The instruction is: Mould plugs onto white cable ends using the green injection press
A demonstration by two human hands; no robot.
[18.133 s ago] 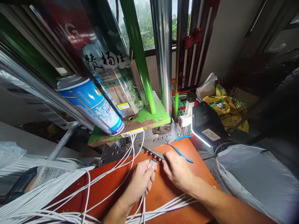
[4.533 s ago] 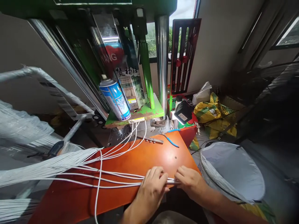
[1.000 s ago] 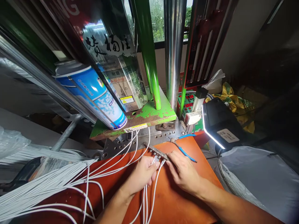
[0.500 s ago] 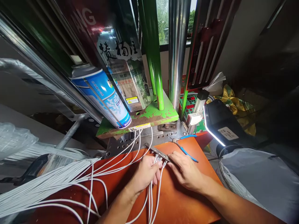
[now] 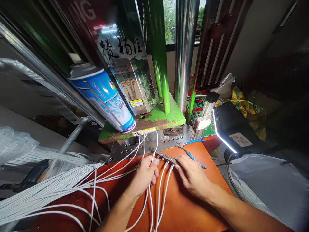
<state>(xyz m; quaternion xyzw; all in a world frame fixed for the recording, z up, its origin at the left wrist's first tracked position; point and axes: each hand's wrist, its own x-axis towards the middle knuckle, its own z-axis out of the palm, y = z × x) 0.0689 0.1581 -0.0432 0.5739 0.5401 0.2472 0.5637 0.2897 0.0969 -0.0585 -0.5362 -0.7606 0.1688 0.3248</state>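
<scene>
My right hand [image 5: 194,175] grips the right end of a narrow metal bar [image 5: 164,157] with a row of slots, tilted over the orange work surface. Two white cables [image 5: 162,180] run into the bar's slots near my right fingers. My left hand [image 5: 146,172] is closed on another white cable, whose pale connector end [image 5: 153,156] pokes up beside the bar's left part. More white cable [image 5: 151,206] hangs below my left palm; the fingers hide how many strands they hold.
Pliers with blue handles [image 5: 193,156] lie beyond my right hand. A green press plate [image 5: 166,120] carries a blue spray can [image 5: 106,100]. White cables [image 5: 65,180] are bundled at left. A lit lamp [image 5: 223,137] and a plastic bag [image 5: 260,183] stand at right.
My left hand has shifted left along the bar, leaving a second cable uncovered in its slot. It now holds a connector by the bar's left part. My right hand keeps its grip.
</scene>
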